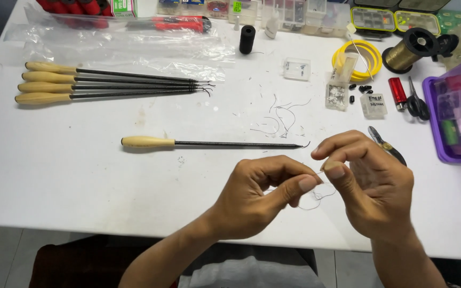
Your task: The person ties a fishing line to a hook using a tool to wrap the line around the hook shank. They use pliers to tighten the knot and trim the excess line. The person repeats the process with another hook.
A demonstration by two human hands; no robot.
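While both hands hover just above the near edge of the white tabletop, they pinch 1 thin line between them: the left hand grips it between thumb and forefinger, and the right hand does the same, thumb tips nearly touching. Loose loops of the line hang below the fingers. Just beyond the hands lies 1 hook tool with a pale wooden handle and dark shaft, and 4 more like it lie side by side at the far left. Cut line scraps lie scattered past the single tool. Pliers lie just behind the right hand. Farther right are a red lighter, scissors, a gold thread spool, a yellow coil and a purple box.
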